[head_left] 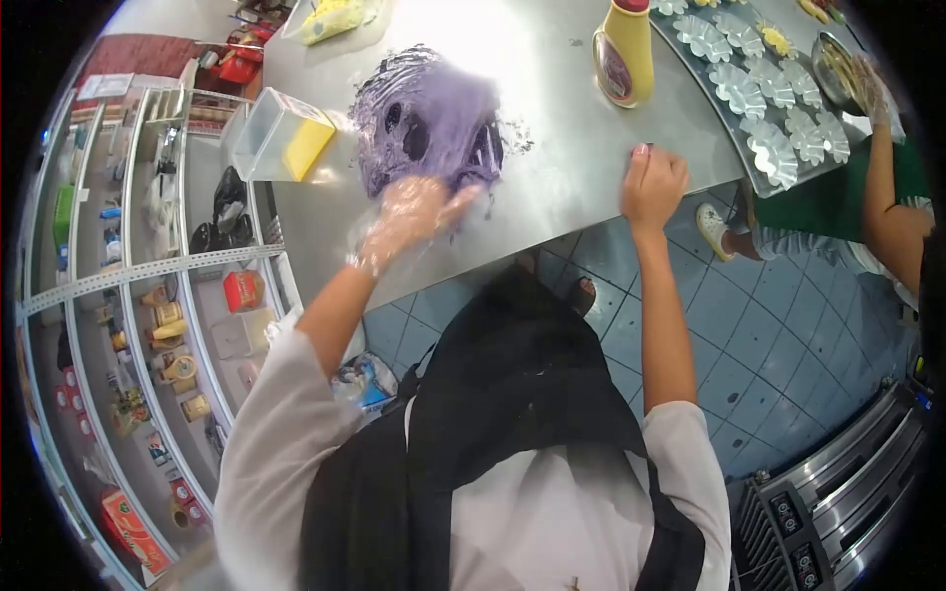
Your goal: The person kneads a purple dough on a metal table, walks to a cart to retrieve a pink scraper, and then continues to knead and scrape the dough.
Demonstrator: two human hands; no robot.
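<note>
A sticky purple dough (434,128) is smeared over the metal table, with holes and ridges in it. My left hand (419,207), in a clear plastic glove, is pressed into its near edge, fingers curled into the dough and partly blurred. Resting on the table's front edge, my bare right hand (653,185) is closed in a fist and shows nothing in it. A yellow bottle (625,59) with a red cap stands beyond that fist. Left of the dough, a clear plastic container (281,138) with something yellow inside lies tilted.
Fluted metal moulds (769,89) sit on a tray (754,163) at the right. Another person's gloved hand (872,94) is at a metal bowl (838,69). Shelves (148,266) of goods stand left; a yellow-filled bag (335,20) lies at the back.
</note>
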